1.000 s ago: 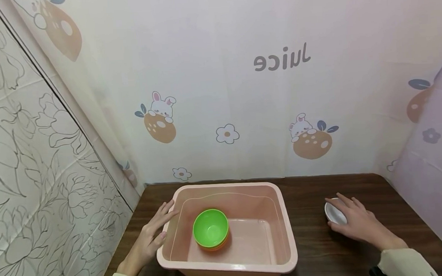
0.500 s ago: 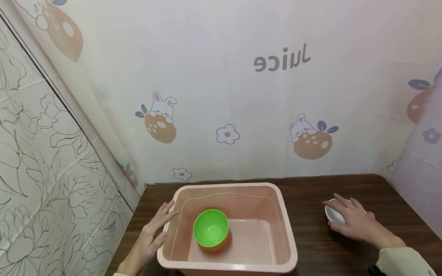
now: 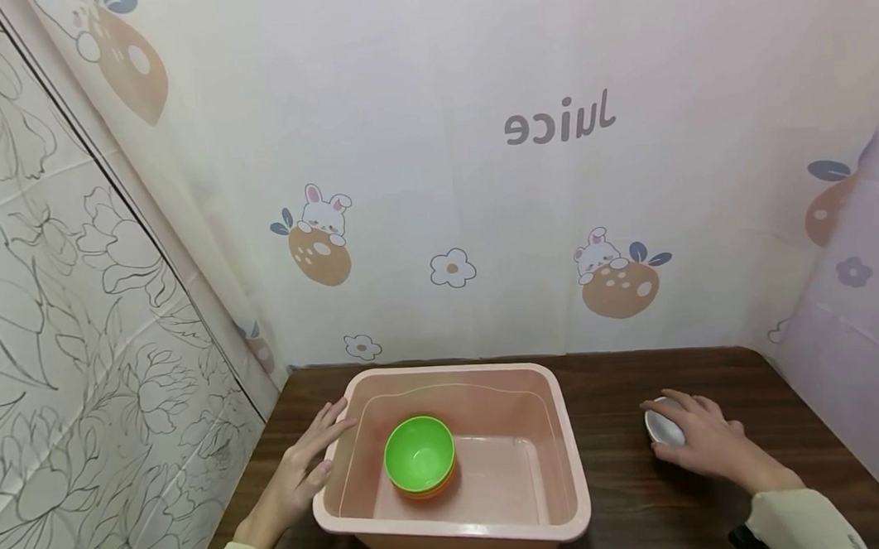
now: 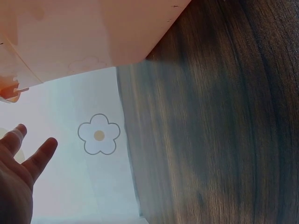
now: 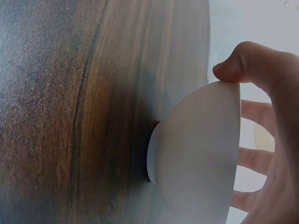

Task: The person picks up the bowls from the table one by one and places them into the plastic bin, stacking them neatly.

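My right hand (image 3: 702, 436) spans a small white bowl (image 3: 662, 425) from above, at the right of the tabletop. In the right wrist view the thumb bends onto the rim of the white bowl (image 5: 201, 149), and the other fingers reach over its far side, partly hidden. The bowl stands upright on its foot on the wood. At the left, my left hand (image 3: 296, 473) lies with fingers fairly straight by the left rim of a pink plastic basin (image 3: 453, 531); the left wrist view shows the hand (image 4: 21, 172) beside the basin wall.
Inside the basin, towards its left, sits a stack of bowls with a green bowl (image 3: 419, 454) on top and orange beneath. Dark wooden tabletop (image 3: 609, 382) lies between basin and white bowl. A patterned curtain (image 3: 442, 183) closes off the back and sides.
The right hand has shifted very slightly left over the white bowl, its fingers drawn a little across the rim. The left hand, basin and stacked bowls stay where they were.
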Demonstrator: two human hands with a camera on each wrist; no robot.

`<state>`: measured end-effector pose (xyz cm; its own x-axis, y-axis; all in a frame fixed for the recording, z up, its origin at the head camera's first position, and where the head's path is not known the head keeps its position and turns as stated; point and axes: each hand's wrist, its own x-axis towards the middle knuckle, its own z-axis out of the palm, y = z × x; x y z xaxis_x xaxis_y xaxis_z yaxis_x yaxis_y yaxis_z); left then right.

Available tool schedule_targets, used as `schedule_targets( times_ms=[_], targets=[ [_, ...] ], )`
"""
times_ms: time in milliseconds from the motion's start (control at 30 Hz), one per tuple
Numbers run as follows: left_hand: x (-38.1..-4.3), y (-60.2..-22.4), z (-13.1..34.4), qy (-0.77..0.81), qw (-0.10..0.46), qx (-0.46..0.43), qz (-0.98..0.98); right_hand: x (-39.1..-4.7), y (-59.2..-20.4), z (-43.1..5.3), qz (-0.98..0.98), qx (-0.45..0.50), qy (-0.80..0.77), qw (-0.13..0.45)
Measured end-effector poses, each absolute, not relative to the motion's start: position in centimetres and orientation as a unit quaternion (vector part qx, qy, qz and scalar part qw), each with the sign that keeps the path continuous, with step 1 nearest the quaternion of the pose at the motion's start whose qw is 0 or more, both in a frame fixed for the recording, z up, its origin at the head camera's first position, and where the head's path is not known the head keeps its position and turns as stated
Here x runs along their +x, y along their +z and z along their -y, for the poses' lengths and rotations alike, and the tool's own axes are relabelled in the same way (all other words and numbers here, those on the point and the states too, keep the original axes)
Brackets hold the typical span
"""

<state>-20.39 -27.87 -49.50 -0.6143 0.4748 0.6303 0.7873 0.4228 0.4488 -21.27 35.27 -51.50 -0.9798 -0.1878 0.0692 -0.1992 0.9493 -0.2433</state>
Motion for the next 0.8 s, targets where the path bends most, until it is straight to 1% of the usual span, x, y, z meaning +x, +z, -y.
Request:
schedule_targets(
  times_ms=[367, 533, 800],
  targets=[
    [-20.4, -49.4, 27.9, -0.375, 0.202, -0.378, 0.822, -21.6, -51.1, -34.6, 0.985, 0.111, 0.127, 0.042],
    [-20.4, -49.3, 27.8, -0.374, 0.205, -0.379, 0.821, -21.8, -50.3, -34.2, 0.985, 0.120, 0.120, 0.044],
    [-20.3, -49.2, 27.8, -0.374, 0.208, -0.378, 0.821, -22.3, -48.8, -33.3, 0.982, 0.133, 0.115, 0.071]
  ],
)
